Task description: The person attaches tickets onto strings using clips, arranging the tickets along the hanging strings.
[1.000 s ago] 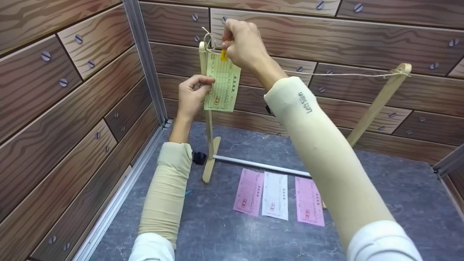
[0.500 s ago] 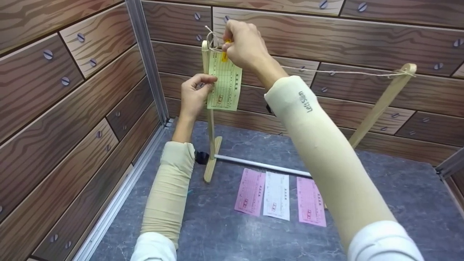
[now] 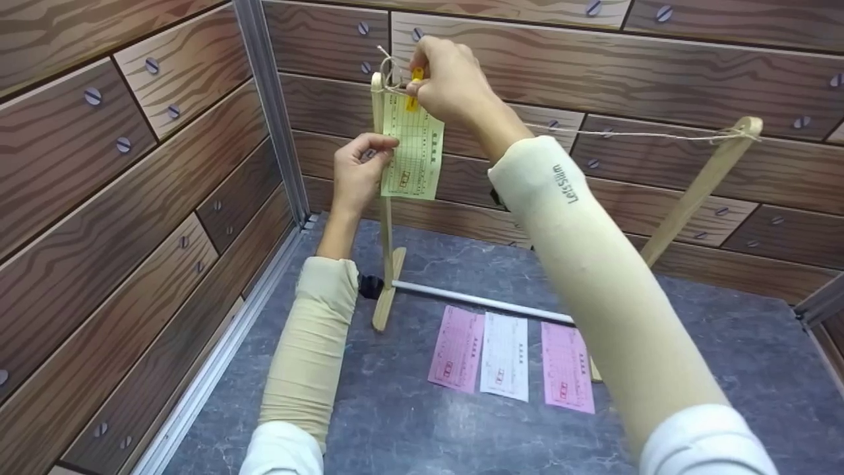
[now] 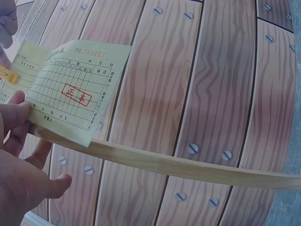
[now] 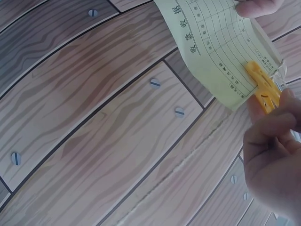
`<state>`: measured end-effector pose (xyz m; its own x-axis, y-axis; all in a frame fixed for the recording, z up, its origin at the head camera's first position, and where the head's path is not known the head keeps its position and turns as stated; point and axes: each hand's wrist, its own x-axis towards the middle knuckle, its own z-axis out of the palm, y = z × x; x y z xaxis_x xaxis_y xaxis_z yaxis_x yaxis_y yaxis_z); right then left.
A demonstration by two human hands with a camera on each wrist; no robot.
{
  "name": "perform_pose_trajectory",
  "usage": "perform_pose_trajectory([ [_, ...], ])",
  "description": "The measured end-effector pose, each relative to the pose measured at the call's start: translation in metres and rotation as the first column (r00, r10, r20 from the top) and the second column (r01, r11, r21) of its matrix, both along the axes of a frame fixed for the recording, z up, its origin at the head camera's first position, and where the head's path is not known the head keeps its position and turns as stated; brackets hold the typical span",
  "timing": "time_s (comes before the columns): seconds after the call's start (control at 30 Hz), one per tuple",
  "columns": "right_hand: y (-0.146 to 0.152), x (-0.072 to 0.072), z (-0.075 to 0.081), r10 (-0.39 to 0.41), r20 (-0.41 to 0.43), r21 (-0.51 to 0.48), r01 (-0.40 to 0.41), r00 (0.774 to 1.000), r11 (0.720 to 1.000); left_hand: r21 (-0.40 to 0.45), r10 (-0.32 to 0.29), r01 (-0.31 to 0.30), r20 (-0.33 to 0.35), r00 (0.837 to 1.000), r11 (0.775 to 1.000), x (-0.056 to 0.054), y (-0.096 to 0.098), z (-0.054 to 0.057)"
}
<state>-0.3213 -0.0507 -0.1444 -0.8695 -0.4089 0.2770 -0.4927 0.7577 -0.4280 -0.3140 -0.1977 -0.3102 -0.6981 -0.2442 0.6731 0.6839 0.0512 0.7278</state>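
A yellow-green receipt slip (image 3: 414, 152) hangs at the string near the left wooden post. My right hand (image 3: 452, 79) pinches a yellow clothespin (image 5: 264, 89) over the slip's top edge, at the string (image 5: 174, 172). With thumb and forefinger my left hand (image 3: 359, 168) pinches the slip's left edge, partway down. In the left wrist view the slip (image 4: 77, 89) shows a printed grid and a red stamp, its lower end loose and slightly bent. Whether the clothespin's tips also grip the string is hard to tell.
The string runs between the left post (image 3: 386, 237) and the right post (image 3: 702, 191), joined below by a white rod (image 3: 488, 303). On the dark tabletop lie a pink slip (image 3: 456, 348), a white slip (image 3: 504, 356) and another pink slip (image 3: 568, 366). Wood-patterned panels enclose the back and left.
The view has shifted slightly, so the whole scene sits a little further right. Both hands keep their holds on the slip and the clothespin.
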Motion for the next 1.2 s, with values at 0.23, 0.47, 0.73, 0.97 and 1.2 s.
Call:
perform_pose_trajectory([
  [0.23,0.004,0.003,0.005,0.01,0.072,-0.059,-0.006,0.997,0.998,-0.015,-0.006,0.006,0.001,1.0,1.0,0.001,0.003,0.003],
  [0.47,0.008,0.003,0.007,0.005,0.096,-0.058,0.001,0.995,0.998,-0.009,0.001,-0.001,0.012,1.0,1.0,0.003,0.007,0.003],
  [0.73,0.013,0.002,0.004,0.02,0.12,-0.098,-0.008,0.993,0.995,0.0,0.011,-0.011,0.011,1.0,1.0,0.006,0.008,-0.002],
  [0.97,0.024,0.002,0.002,0.024,0.131,-0.114,-0.009,0.991,0.993,-0.002,0.034,-0.034,0.014,0.999,0.999,0.008,0.007,-0.006],
  [1.2,0.037,0.004,-0.001,0.015,0.119,-0.132,0.001,0.993,0.991,-0.027,0.052,-0.052,0.027,0.998,0.998,0.009,0.009,-0.009],
])
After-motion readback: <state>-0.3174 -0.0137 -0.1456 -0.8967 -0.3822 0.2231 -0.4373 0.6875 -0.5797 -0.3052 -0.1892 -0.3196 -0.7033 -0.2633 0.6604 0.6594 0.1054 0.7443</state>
